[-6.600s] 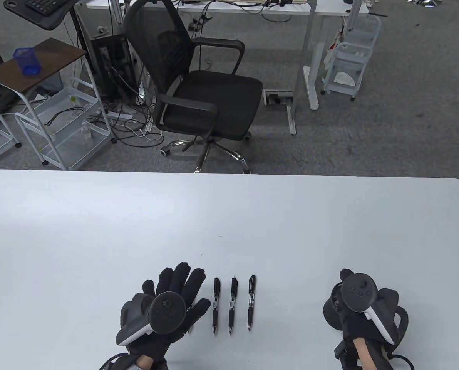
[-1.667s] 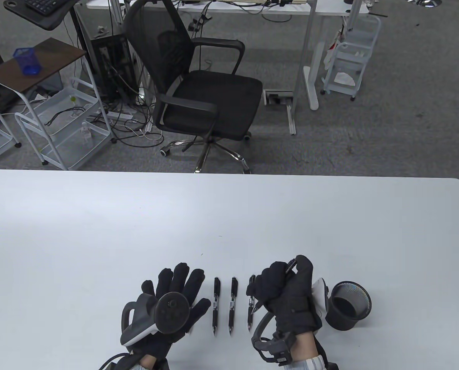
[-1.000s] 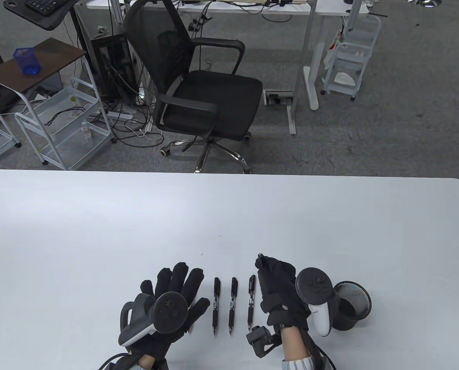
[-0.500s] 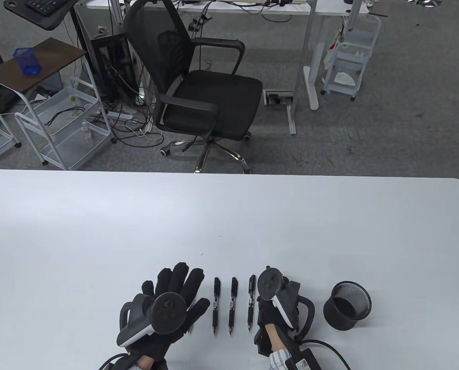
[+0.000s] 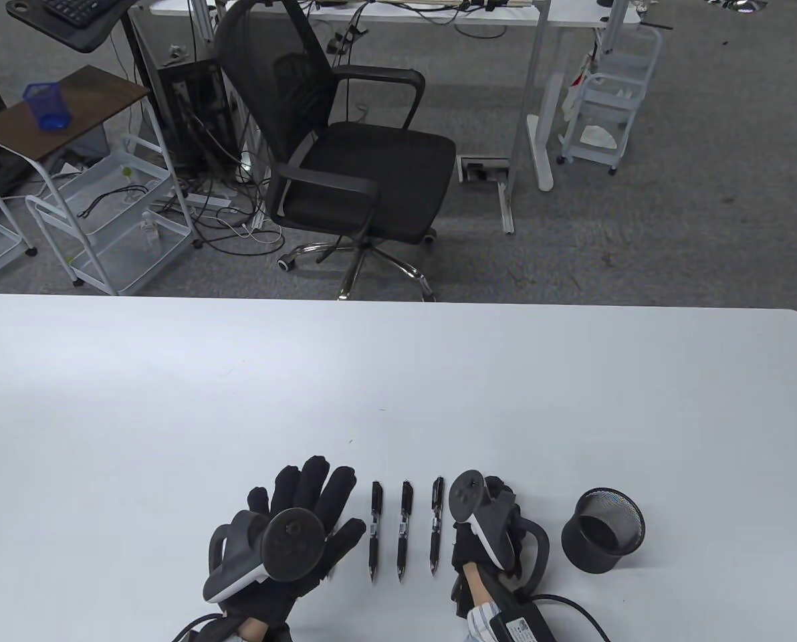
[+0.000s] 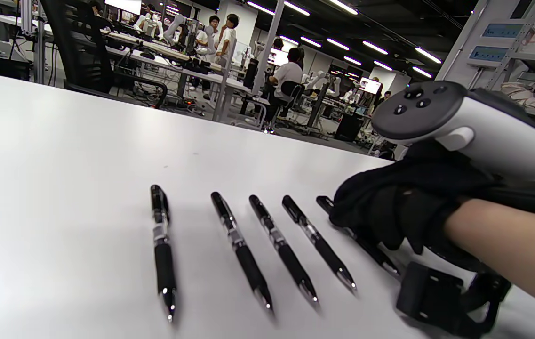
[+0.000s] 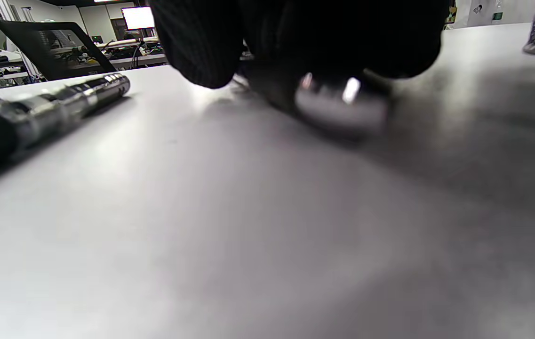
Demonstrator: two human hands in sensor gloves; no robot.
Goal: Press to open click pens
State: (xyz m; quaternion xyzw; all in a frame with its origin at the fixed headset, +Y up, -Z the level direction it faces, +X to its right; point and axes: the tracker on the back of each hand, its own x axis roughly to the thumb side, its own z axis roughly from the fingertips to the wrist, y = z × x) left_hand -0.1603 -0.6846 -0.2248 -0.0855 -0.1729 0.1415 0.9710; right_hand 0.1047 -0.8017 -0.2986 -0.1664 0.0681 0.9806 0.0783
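My right hand (image 5: 489, 528) is curled down onto the fifth pen (image 6: 366, 245), near the surface's front edge. Four other pens (image 6: 267, 247) lie alongside; left hand (image 5: 298, 528) rests flat, fingers spread.

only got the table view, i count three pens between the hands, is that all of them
observer: No. The left wrist view shows five in a row; the leftmost pen is mostly hidden by the left hand in your view.
operator: and the fifth
observer: The fifth pen lies on the table under the right hand.
operator: is it gripped
observer: Cannot tell; the right wrist view is blurred, with fingers just above it.
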